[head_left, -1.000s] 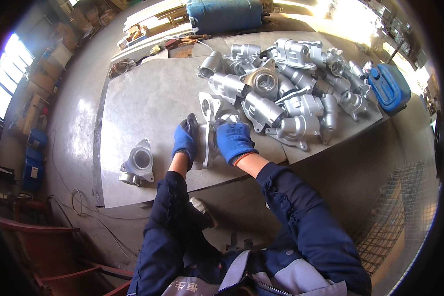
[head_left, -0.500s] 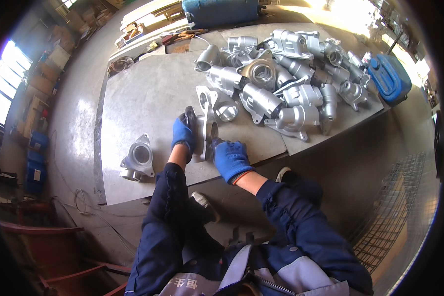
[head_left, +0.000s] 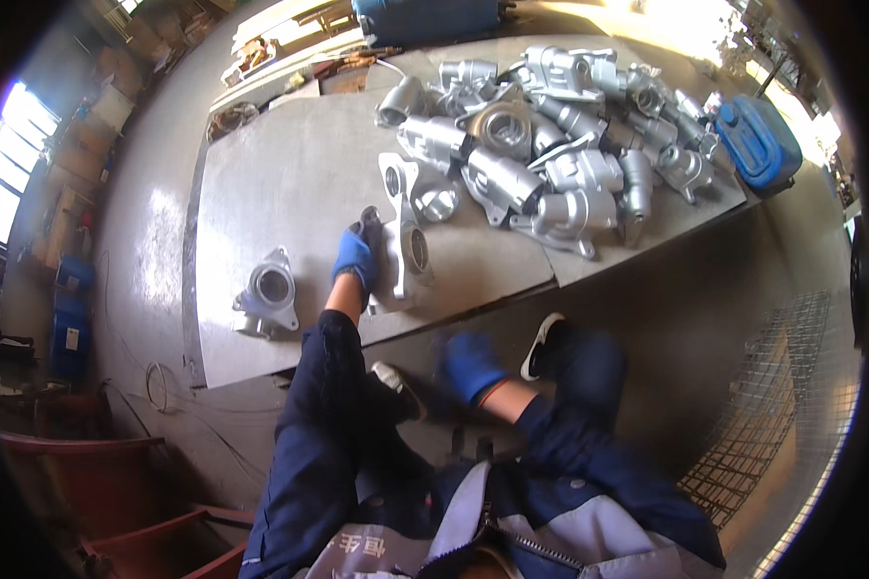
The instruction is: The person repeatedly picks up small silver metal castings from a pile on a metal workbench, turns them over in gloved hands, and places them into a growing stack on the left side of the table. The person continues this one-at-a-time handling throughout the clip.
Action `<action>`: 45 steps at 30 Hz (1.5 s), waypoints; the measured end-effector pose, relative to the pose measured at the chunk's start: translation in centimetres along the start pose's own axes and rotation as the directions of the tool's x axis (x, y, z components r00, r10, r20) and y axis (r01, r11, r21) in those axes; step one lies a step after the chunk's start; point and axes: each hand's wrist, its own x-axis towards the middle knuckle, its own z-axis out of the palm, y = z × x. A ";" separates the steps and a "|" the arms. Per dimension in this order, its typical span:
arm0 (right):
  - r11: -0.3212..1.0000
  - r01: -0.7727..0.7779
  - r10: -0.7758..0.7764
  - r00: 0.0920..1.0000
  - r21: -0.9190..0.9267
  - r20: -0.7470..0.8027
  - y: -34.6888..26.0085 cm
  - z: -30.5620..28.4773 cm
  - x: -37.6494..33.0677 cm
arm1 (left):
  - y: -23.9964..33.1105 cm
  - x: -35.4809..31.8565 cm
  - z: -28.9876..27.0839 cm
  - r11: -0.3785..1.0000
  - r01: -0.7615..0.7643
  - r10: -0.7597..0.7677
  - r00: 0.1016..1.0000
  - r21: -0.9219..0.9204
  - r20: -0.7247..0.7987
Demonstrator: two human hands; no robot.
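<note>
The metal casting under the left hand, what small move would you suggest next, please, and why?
Probably bring the right hand up to the metal casting. The left hand alone steadies it on the steel plate, while the right hangs low, off the plate.

blue plastic canister (head_left: 758,141) at table's right end
</note>
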 end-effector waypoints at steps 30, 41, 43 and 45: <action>0.737 0.160 -0.331 0.933 -0.657 -0.144 -4.4 -7.5 10.7 | -4.4 -7.5 -4.1 0.532 -0.536 0.616 0.776 0.655 0.135; 0.791 0.071 -0.088 0.996 -0.608 0.001 -0.9 -3.4 8.1 | -4.7 -6.9 -3.6 0.482 -0.481 0.611 0.784 0.733 0.112; 0.813 0.106 -0.136 0.991 -0.573 -0.010 -1.4 -3.5 7.7 | -5.0 -6.7 -3.8 0.472 -0.462 0.574 0.807 0.751 0.136; 0.798 0.134 -0.247 0.962 -0.587 -0.117 -2.2 -4.8 8.6 | -4.4 -7.3 -3.8 0.480 -0.483 0.583 0.799 0.733 0.145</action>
